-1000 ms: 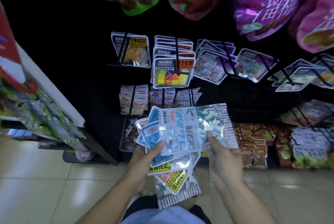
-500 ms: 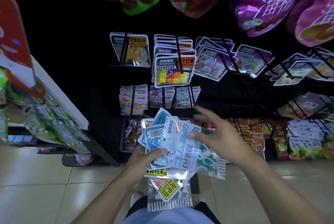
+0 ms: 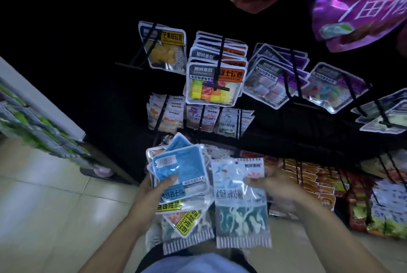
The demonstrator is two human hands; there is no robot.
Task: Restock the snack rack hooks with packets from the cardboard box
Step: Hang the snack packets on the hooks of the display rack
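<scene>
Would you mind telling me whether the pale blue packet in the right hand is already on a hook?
Not yet. The right hand pinches the pale blue clear-windowed packet in the air, below the black wire hooks.

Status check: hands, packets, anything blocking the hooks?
Left hand grips fanned packet stack. Right hand pinches single pale blue packet, upright, apart from stack. Not yet on a hook; rack hooks ahead already carry packets.

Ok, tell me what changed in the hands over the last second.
The right hand pulled one teal-and-white packet off the stack, out to the right, and now pinches it upright. The left hand grips the fanned stack of packets as before; the rack's hung packets are unchanged.
</scene>
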